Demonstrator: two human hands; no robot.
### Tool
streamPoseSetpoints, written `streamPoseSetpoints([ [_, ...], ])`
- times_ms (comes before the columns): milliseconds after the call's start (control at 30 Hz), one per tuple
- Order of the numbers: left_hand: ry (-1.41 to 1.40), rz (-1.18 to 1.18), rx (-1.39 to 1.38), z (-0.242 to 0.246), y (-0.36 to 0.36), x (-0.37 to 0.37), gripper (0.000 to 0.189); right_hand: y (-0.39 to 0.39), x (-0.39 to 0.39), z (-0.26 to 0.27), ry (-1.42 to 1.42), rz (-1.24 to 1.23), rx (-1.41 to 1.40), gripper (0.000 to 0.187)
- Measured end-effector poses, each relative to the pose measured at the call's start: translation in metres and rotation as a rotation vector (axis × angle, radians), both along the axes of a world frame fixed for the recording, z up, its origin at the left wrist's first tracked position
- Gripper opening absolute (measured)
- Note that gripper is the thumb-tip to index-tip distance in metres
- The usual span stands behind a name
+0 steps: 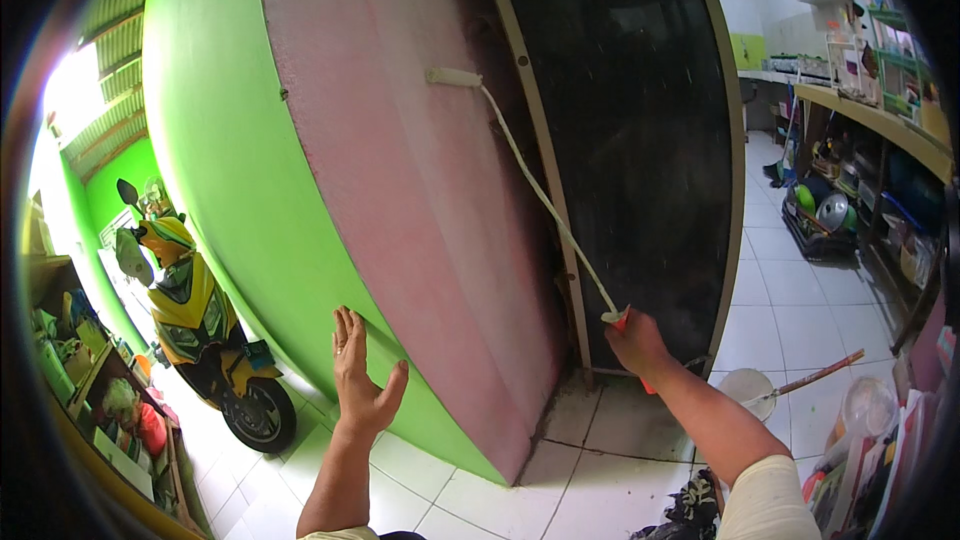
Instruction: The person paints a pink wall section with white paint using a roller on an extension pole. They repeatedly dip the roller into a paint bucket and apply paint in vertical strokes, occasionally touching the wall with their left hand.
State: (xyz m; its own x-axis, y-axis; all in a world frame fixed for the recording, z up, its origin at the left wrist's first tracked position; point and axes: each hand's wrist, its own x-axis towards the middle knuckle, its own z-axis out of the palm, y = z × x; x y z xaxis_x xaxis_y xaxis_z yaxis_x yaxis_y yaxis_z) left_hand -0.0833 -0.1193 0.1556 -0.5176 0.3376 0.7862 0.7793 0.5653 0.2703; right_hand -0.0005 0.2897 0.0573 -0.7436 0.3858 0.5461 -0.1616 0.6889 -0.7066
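My right hand (637,345) is closed around the orange handle of a paint roller, low in front of a dark door panel with a tan frame (630,165). The roller's long, paint-smeared rod runs up and left to its pale sleeve (454,78), which lies against the upper part of a pink wall section (390,165) with whitish streaks. My left hand (364,375) is raised with fingers spread beside the bright green wall section (247,165), holding nothing. Whether its palm touches the wall, I cannot tell.
A yellow motor scooter (199,315) is parked at left near a cluttered shelf (97,382). On the white tiled floor (502,502), a pale container (750,394) with a stick across it stands at right. Farther right are a basin of kitchenware (821,221) and a counter (877,116).
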Motion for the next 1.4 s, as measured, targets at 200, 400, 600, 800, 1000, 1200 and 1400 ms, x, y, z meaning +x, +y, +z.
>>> streamPoseSetpoints([
  [200, 0.082, -0.003, -0.005, -0.001, 0.004, -0.005, 0.093, 0.008, -0.048, 0.117, 0.014, -0.077, -0.051, 0.032],
  [400, 0.112, -0.006, 0.014, -0.005, 0.001, -0.007, 0.094, -0.018, -0.096, 0.271, -0.045, -0.096, -0.139, 0.040],
  [600, 0.116, -0.027, 0.009, -0.003, 0.001, -0.008, 0.095, -0.044, -0.095, 0.345, 0.042, 0.058, -0.245, 0.029],
  [800, 0.091, -0.006, -0.011, -0.004, -0.011, -0.008, 0.097, -0.045, -0.088, 0.221, -0.133, -0.102, -0.127, 0.041],
  [1000, 0.086, -0.034, -0.001, -0.002, 0.000, -0.008, 0.097, -0.019, -0.023, 0.034, -0.143, -0.099, -0.069, 0.029],
  [1200, 0.112, -0.038, -0.001, -0.004, 0.002, -0.010, 0.096, 0.009, 0.049, -0.111, -0.183, -0.115, -0.022, 0.032],
  [1400, 0.124, -0.022, 0.016, -0.005, 0.004, -0.009, 0.094, 0.013, 0.065, -0.123, -0.118, -0.097, 0.007, 0.024],
])
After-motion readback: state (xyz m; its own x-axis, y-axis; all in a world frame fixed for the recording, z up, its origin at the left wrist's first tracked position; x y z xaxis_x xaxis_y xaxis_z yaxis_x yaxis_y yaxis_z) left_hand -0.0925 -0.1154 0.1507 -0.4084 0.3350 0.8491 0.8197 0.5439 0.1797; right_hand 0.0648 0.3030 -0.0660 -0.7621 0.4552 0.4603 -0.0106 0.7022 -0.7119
